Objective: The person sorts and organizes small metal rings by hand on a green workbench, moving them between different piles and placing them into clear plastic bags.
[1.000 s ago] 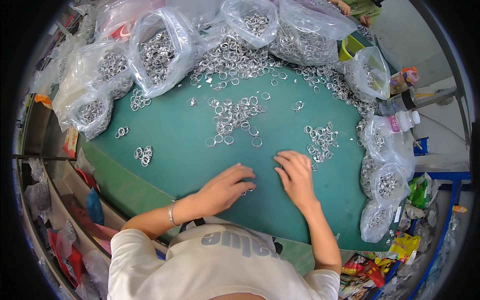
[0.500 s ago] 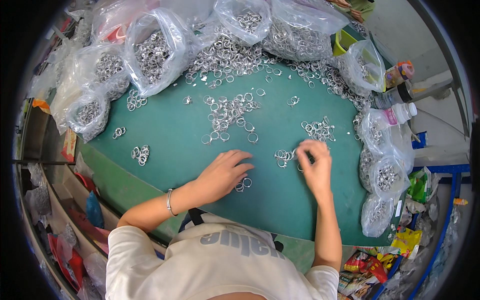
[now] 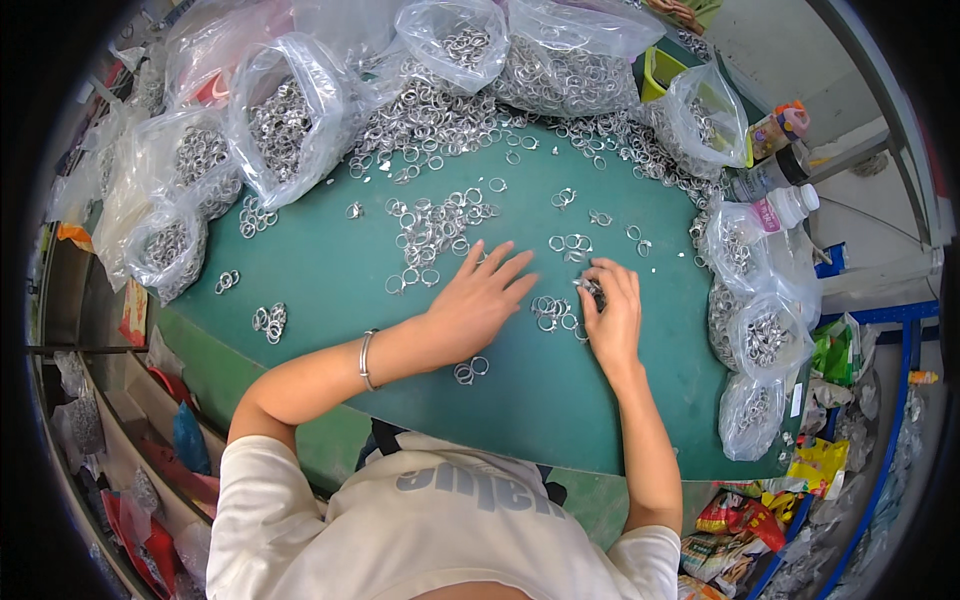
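Note:
Silver-coloured metal rings lie in small groups on the green table (image 3: 400, 330). My right hand (image 3: 615, 310) is closed around a small bunch of rings (image 3: 592, 290), pinched between thumb and fingers just above the table. Just left of it lies a cluster of rings (image 3: 552, 314). My left hand (image 3: 480, 300) reaches over the table with its fingers spread, slightly blurred, holding nothing I can see. Its fingertips are close to a larger loose pile of rings (image 3: 440, 228). A few rings (image 3: 470, 370) lie beside the left wrist, on its near side.
Clear plastic bags of rings (image 3: 285, 120) line the far and left edges, with a heaped pile (image 3: 430, 115) between them. More bags (image 3: 765, 340), a white-capped bottle (image 3: 785, 208) and a yellow-green basket (image 3: 660, 72) stand along the right. Small ring groups (image 3: 270, 322) dot the left side.
My right hand has gathered rings from the right-hand group, leaving a few scattered there. My left hand has moved forward and spread its fingers. The whole view has shifted slightly.

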Demonstrator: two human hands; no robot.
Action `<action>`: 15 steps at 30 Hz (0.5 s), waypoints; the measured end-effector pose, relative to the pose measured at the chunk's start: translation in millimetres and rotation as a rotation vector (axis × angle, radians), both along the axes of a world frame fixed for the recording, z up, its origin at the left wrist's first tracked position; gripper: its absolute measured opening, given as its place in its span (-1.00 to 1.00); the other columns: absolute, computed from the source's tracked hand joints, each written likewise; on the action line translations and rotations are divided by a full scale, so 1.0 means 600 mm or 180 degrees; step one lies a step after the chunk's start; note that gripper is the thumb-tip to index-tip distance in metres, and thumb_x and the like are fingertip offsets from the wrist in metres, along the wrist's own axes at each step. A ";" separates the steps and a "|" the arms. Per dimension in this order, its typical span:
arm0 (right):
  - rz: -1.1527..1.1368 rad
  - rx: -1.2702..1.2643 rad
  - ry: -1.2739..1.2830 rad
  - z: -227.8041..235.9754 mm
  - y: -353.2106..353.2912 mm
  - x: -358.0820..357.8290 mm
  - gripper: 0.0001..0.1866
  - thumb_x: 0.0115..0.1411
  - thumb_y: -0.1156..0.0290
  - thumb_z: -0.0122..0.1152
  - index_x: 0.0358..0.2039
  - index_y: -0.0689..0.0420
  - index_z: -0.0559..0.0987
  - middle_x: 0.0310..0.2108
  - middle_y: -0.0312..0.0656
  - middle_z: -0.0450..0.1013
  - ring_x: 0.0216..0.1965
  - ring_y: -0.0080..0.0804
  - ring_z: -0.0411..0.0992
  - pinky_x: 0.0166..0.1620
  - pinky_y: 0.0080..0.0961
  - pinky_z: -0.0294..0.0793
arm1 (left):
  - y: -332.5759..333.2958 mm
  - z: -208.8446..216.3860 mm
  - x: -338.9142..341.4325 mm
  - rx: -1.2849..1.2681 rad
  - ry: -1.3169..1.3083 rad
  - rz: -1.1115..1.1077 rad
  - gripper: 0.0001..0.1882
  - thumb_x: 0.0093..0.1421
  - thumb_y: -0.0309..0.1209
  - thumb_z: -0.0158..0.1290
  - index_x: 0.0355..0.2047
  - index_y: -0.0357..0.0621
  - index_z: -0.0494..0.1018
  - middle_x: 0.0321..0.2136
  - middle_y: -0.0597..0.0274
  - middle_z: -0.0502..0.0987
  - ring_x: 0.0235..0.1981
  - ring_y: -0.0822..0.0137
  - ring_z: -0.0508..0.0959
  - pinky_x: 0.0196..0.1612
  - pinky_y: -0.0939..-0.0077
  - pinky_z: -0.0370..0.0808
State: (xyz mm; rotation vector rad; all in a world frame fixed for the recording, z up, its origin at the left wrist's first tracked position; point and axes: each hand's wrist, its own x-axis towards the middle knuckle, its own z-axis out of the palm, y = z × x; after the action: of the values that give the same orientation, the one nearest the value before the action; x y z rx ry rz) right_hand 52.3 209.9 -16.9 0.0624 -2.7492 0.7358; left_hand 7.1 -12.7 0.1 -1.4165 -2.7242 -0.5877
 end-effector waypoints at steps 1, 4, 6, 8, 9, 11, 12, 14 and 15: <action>0.0106 -0.0115 0.0185 -0.001 -0.003 0.003 -0.79 0.09 0.51 0.25 -0.24 0.21 0.52 -0.10 -0.12 0.42 -0.07 -0.28 0.35 -0.11 -0.38 0.37 | -0.005 0.001 0.002 -0.0055 -0.0046 0.0005 -0.52 0.14 -0.44 0.06 0.10 -0.18 0.31 0.18 0.00 0.21 0.25 -0.04 0.15 0.26 -0.06 0.09; -0.0180 -0.1921 -0.0204 0.006 -0.004 -0.007 -0.86 0.13 0.60 0.19 -0.27 0.20 0.51 -0.25 -0.21 0.47 -0.26 -0.49 0.41 -0.28 -0.57 0.39 | -0.011 -0.008 -0.001 0.0110 -0.0086 0.0045 -0.56 0.14 -0.47 0.06 0.06 -0.20 0.33 0.14 -0.01 0.24 0.20 -0.04 0.21 0.24 0.03 0.16; -0.0360 -0.3159 -0.0258 0.022 0.001 -0.030 -0.90 0.18 0.56 0.17 -0.27 0.22 0.49 -0.40 -0.31 0.46 -0.48 -0.69 0.35 -0.43 -0.71 0.32 | -0.009 -0.010 -0.005 0.0310 -0.0129 0.0049 -0.57 0.14 -0.48 0.05 0.04 -0.21 0.34 0.11 -0.01 0.27 0.14 -0.04 0.27 0.19 0.08 0.22; -0.0466 -0.4229 -0.0659 0.056 0.019 -0.051 -0.85 0.23 0.45 0.13 -0.23 0.23 0.46 -0.44 -0.25 0.46 -0.56 -0.66 0.30 -0.52 -0.72 0.27 | -0.001 -0.003 -0.018 0.0510 -0.0204 0.0049 -0.58 0.13 -0.50 0.05 0.03 -0.23 0.33 0.08 -0.02 0.29 0.08 -0.03 0.32 0.13 0.13 0.28; -0.0481 -0.4800 -0.0796 0.068 0.028 -0.055 -0.82 0.26 0.39 0.11 -0.21 0.23 0.46 -0.46 -0.23 0.46 -0.60 -0.66 0.28 -0.54 -0.72 0.25 | 0.003 -0.004 -0.024 0.0551 -0.0191 0.0074 -0.57 0.13 -0.51 0.06 0.03 -0.23 0.33 0.07 -0.02 0.30 0.05 -0.02 0.33 0.10 0.14 0.29; -0.0370 -0.4808 -0.0845 0.077 0.067 -0.043 -0.76 0.30 0.30 0.04 -0.18 0.22 0.45 -0.50 -0.20 0.45 -0.67 -0.65 0.24 -0.60 -0.71 0.22 | 0.019 -0.011 -0.037 0.0674 -0.0172 0.0106 -0.57 0.12 -0.52 0.06 0.03 -0.23 0.32 0.05 -0.02 0.31 -0.01 0.00 0.35 0.04 0.16 0.32; -0.0590 -0.4838 -0.0849 0.073 0.087 -0.039 -0.72 0.32 0.25 0.00 -0.16 0.22 0.45 -0.53 -0.20 0.45 -0.71 -0.67 0.22 -0.65 -0.74 0.16 | 0.028 -0.011 -0.044 0.0662 -0.0157 0.0104 -0.55 0.12 -0.52 0.06 0.04 -0.23 0.32 0.03 -0.02 0.32 -0.02 0.00 0.35 0.02 0.18 0.33; -0.0880 -0.4106 -0.0931 0.075 0.110 -0.025 -0.73 0.32 0.27 0.00 -0.14 0.21 0.49 -0.51 -0.25 0.45 -0.67 -0.67 0.25 -0.63 -0.75 0.17 | 0.050 -0.011 -0.058 0.0638 -0.0138 0.0113 -0.53 0.11 -0.53 0.07 0.06 -0.22 0.30 0.00 -0.01 0.33 -0.03 0.02 0.36 -0.01 0.22 0.34; -0.0986 -0.3504 -0.1029 0.078 0.117 -0.019 -0.73 0.31 0.30 0.01 -0.12 0.20 0.50 -0.49 -0.27 0.46 -0.62 -0.68 0.28 -0.60 -0.74 0.21 | 0.063 -0.011 -0.064 0.0671 -0.0232 0.0104 -0.54 0.10 -0.53 0.07 0.05 -0.22 0.32 -0.02 0.00 0.34 -0.03 0.02 0.36 -0.02 0.22 0.34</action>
State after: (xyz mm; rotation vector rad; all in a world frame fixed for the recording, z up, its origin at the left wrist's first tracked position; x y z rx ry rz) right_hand 40.9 280.3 30.2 -0.7317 -2.1171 2.1313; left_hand -31.2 25.4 -6.8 -1.3232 -2.6376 -0.9109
